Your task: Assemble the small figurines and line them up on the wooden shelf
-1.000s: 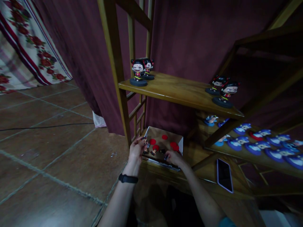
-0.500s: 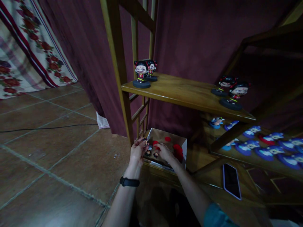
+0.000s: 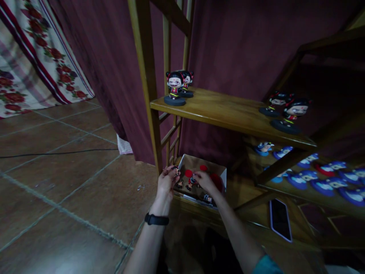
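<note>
My left hand (image 3: 166, 182) is closed around a small dark-haired figurine (image 3: 176, 171) at the left wall of an open cardboard box (image 3: 182, 196). Over the box, my right hand (image 3: 204, 180) pinches another small figurine (image 3: 192, 179) with black and red on it. More little figurines lie on the box bottom, one figurine (image 3: 180, 184) close to my left fingers and a dark and white figurine (image 3: 208, 198) under my right wrist. Red round pieces (image 3: 203, 168) are in the box too. My right hand hides part of the contents.
Above the box, a wooden shelf (image 3: 219, 107) carries black-haired figurines on dark bases, a pair at each end. A lower shelf at right holds several blue-based figurines (image 3: 303, 178). A phone (image 3: 281, 220) lies below it. The shelf post (image 3: 146, 76) rises left of the box.
My right hand has shifted slightly right, and a figurine now shows at its fingertips. The dark and white figurine now appears under my right wrist. My left hand keeps its figurine.
</note>
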The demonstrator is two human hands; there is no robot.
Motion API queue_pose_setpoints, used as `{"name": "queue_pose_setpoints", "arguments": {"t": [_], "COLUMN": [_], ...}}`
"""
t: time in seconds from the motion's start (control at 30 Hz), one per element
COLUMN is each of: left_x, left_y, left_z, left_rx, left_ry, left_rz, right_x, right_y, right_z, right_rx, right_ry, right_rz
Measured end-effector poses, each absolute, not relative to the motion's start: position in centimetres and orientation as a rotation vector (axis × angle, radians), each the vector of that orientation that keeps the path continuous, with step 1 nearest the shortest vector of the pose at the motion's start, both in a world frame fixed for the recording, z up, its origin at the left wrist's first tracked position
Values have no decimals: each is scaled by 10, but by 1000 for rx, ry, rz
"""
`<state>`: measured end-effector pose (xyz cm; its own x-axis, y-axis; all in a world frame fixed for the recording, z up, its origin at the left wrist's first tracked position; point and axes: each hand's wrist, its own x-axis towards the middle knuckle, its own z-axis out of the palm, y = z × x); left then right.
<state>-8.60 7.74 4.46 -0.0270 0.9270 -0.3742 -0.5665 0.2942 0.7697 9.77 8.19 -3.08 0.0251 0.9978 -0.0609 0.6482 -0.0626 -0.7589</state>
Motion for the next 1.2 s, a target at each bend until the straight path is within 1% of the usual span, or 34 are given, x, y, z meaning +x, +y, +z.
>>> {"name": "queue_pose_setpoints", "arguments": {"t": [0.07,0.2,0.33,0.5,0.73,1.03,1.2], "left_x": [-84,-76,-68,-61,-60,-71,-74], "left_y": [76,71,70,71,74,75,75], "left_z": [45,46,43,39,37,42,45], "left_rx": [462,483,487,497,485,530,524], "left_ry": [1018,1012,1017,996,1013,1044,1046], "left_rz": [1252,1236,1219,1204,1182,1152,1151], "right_x": [121,153,159,154,155,150,127], "right_y": [65,35,20,14,9,26,39], "right_z": [-40,-53,-52,-42,-35,-25,-23], "right_rx": [-1776,-1955,-2078,-2100,-2094,-2040,-2026], "right_ry": [-1524,-1408,-1542,-1772,-1834,-1667,-1851], "right_rz": [889,782,710,645,683,666,573]}}
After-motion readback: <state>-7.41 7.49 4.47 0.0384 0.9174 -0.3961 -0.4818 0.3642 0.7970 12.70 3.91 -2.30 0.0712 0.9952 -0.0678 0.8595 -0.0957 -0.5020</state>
